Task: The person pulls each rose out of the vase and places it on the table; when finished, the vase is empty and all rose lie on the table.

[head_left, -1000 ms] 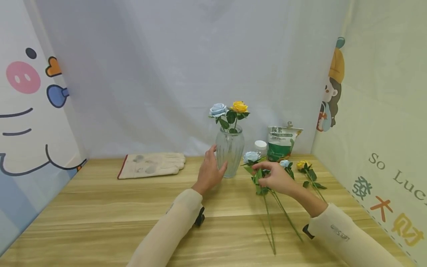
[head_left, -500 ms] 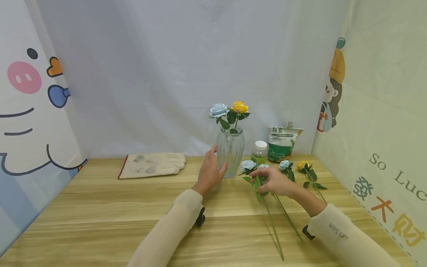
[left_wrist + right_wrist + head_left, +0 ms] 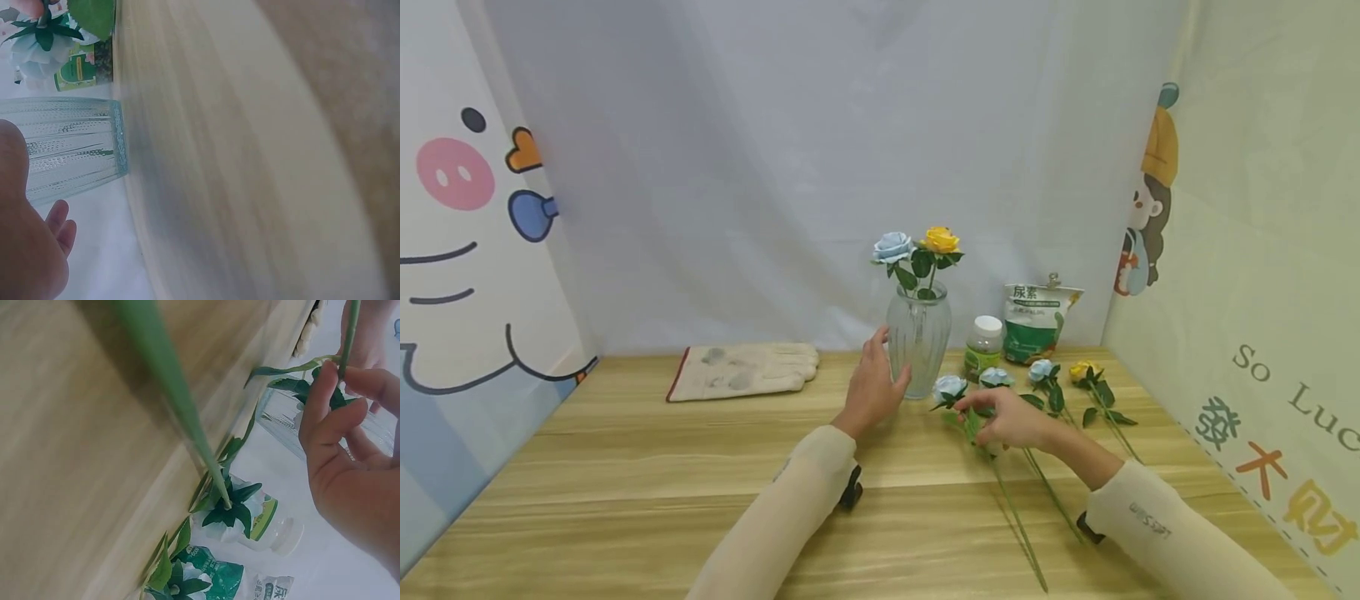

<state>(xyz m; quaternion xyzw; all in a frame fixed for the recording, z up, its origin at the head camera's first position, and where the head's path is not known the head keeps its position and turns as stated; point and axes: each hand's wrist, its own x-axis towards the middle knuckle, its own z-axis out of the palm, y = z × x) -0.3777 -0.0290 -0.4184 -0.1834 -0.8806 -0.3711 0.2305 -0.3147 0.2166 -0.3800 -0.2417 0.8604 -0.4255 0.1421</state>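
Note:
A ribbed clear glass vase [image 3: 922, 342] stands upright on the wooden table, with a light blue rose [image 3: 892, 247] and a yellow rose [image 3: 941, 240] in it. My left hand [image 3: 872, 385] holds the vase low on its left side, thumb across the front. To the right of the vase, my right hand [image 3: 1013, 419] pinches another light blue rose [image 3: 950, 388] by its stem, just below the bloom and among the leaves. That stem [image 3: 344, 344] shows between thumb and fingertips in the right wrist view. Its lower end slants toward the table's near side.
More roses lie at right: two light blue, the nearer-left one [image 3: 996, 377] and its neighbour [image 3: 1042, 371], and a yellow one [image 3: 1082, 371]. Behind them stand a white-capped bottle [image 3: 984, 346] and a clipped green-white bag [image 3: 1037, 325]. Work gloves [image 3: 745, 371] lie at left.
My right hand has drawn the pinched rose left and nearer, lowering its bloom and uncovering the bottle and a rose behind; its stem end swung right. The left hand stays at the vase.

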